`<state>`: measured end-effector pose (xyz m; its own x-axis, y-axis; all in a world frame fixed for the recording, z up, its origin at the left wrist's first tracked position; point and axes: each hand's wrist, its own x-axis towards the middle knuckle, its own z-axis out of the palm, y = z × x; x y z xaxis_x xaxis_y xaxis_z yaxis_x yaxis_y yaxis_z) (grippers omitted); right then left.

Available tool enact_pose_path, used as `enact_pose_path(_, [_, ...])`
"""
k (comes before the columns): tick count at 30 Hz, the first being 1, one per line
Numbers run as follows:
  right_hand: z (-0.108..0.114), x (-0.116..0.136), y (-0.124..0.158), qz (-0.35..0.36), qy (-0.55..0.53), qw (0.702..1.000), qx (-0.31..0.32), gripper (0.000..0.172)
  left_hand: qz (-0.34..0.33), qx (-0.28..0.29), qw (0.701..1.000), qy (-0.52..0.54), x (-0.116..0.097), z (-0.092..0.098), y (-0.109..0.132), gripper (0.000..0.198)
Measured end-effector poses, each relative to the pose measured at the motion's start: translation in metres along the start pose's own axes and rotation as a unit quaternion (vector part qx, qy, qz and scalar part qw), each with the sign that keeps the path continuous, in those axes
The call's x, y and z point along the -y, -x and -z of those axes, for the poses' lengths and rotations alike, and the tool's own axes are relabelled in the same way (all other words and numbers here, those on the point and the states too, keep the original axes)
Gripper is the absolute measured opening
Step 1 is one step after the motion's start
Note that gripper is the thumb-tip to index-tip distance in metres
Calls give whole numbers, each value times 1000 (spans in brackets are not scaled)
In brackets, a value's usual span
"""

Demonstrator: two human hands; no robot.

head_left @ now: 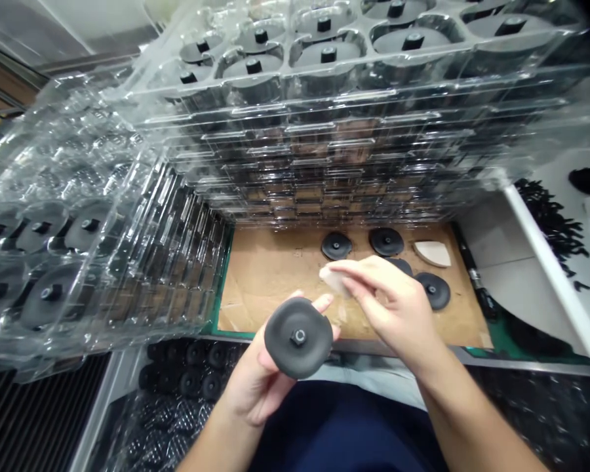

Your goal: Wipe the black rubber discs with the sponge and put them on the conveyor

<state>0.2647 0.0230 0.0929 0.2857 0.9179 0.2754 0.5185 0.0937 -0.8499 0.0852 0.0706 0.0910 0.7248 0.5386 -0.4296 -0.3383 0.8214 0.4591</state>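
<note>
My left hand (260,387) holds a black round disc (299,354) with a short hollow stem at its middle, the stem facing up towards me. Its fingers wrap beneath the rim. To the right and slightly higher, my right hand (393,301) pinches a small thin white piece (335,280), which looks like a wipe or a pad; it is apart from the disc. Beyond that hand, similar black discs (336,245) lie on a brown cardboard sheet (260,275), one of them partly hidden by the hand. A white wedge-shaped pad (432,253) lies at the sheet's right.
A tall stack of clear plastic trays (324,151) rises behind the cardboard, its top tray holding black discs. Another tray stack (78,262) stands at the left. On the right are a white-edged bin (550,262) and a pile of small black parts (553,223).
</note>
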Motion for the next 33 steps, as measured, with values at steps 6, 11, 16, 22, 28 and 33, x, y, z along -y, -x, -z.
enact_pose_path(6, [-13, -43, 58, -201, 19, 977, 73, 27, 9, 19, 999, 30, 3, 4, -3, 45])
enact_pose_path(11, [-9, -40, 72, -218, 25, 972, 81, 25, 18, 32, 999, 27, 3, 0, -4, 45])
enact_pose_path(16, [9, 19, 36, -49, 45, 996, -60, 26, 16, 33, 999, 4, 9, -3, -6, 52])
enact_pose_path(22, [-10, 3, 5, 12, 47, 997, 66, 24, -6, -60, 998, -31, 15, 10, -3, 51])
enact_pose_path(28, [-31, -59, 50, -114, 34, 990, 74, 22, 12, -90, 996, 1, 9, 19, 1, 54])
enact_pose_path(33, [-23, -43, 52, -155, 34, 987, 35, 22, 21, -76, 997, -2, 11, 14, -1, 55])
